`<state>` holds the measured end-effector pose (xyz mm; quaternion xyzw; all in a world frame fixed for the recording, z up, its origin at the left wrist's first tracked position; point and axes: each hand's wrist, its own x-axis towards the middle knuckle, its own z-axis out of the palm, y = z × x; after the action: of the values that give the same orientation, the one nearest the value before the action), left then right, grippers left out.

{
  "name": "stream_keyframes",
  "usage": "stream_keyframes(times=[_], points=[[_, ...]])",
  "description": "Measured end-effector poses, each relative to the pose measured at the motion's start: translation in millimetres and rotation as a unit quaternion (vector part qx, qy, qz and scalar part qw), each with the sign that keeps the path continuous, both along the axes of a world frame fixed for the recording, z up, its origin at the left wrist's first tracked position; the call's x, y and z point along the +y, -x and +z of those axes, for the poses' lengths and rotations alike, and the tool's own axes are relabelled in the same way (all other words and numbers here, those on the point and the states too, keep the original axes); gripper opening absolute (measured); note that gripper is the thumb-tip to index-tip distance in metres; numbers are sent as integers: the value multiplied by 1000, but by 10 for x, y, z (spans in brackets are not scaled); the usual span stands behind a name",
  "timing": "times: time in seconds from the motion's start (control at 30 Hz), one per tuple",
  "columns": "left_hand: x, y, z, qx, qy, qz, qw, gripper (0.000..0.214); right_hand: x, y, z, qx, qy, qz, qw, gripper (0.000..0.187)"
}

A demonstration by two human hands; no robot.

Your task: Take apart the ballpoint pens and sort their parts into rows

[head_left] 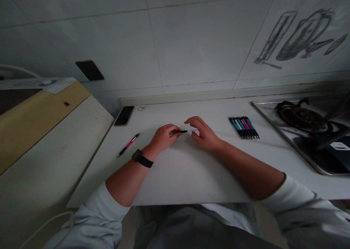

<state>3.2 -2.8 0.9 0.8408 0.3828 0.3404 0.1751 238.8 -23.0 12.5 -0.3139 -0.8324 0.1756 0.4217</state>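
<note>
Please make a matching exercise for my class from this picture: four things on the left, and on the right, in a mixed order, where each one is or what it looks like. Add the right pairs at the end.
Things
1. Phone
2. Single pen
3. Row of pens
4. Black pen part

Places and looks
A. Between the right hand and the stove
B. Held in the left hand
C. Near the far left corner of the counter
D. Pink and black, lying by itself

Right pairs: 1-C, 2-D, 3-A, 4-B

1 head-worn view | looks forward and down | near, above counter [175, 179] | facing tiled wall [197, 41]
</note>
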Motion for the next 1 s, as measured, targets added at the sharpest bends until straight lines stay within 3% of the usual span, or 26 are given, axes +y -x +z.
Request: stream_keyframes(times=[0.07, 0.13, 0.2, 0.27, 0.47, 0.67, 0.8, 0.93, 1.0], points=[[-1, 6, 1, 1, 1, -1, 1000, 5, 69, -110, 39, 32, 31, -48, 998, 44], [-4, 13, 0, 2, 4, -3, 1000, 6, 165, -248, 69, 43, 59, -136, 988, 32], [-8, 18, -2, 8, 9, -12, 1000, 7, 265, -385, 67, 5, 77, -236, 969, 28], [-12, 18, -3, 22, 13, -33, 999, 7, 342, -489, 24, -78, 95, -290, 949, 32], [-22, 10, -8, 66, -7, -103, 992, 4, 376, -559, -161, -278, 145, -304, 900, 47], [-35, 23, 0, 99, -18, -142, 985, 6, 364, -606, -102, -334, 157, -341, 865, 31], [-55, 16, 29, 94, -13, -128, 987, 18, 333, -563, -4, -305, 117, -322, 888, 22], [-71, 8, 64, 50, -32, -63, 996, 32, 220, -380, 71, -235, 27, -191, 953, 22], [-73, 8, 73, 29, -45, -47, 997, 39, 139, -264, 93, -204, -3, -127, 971, 20]])
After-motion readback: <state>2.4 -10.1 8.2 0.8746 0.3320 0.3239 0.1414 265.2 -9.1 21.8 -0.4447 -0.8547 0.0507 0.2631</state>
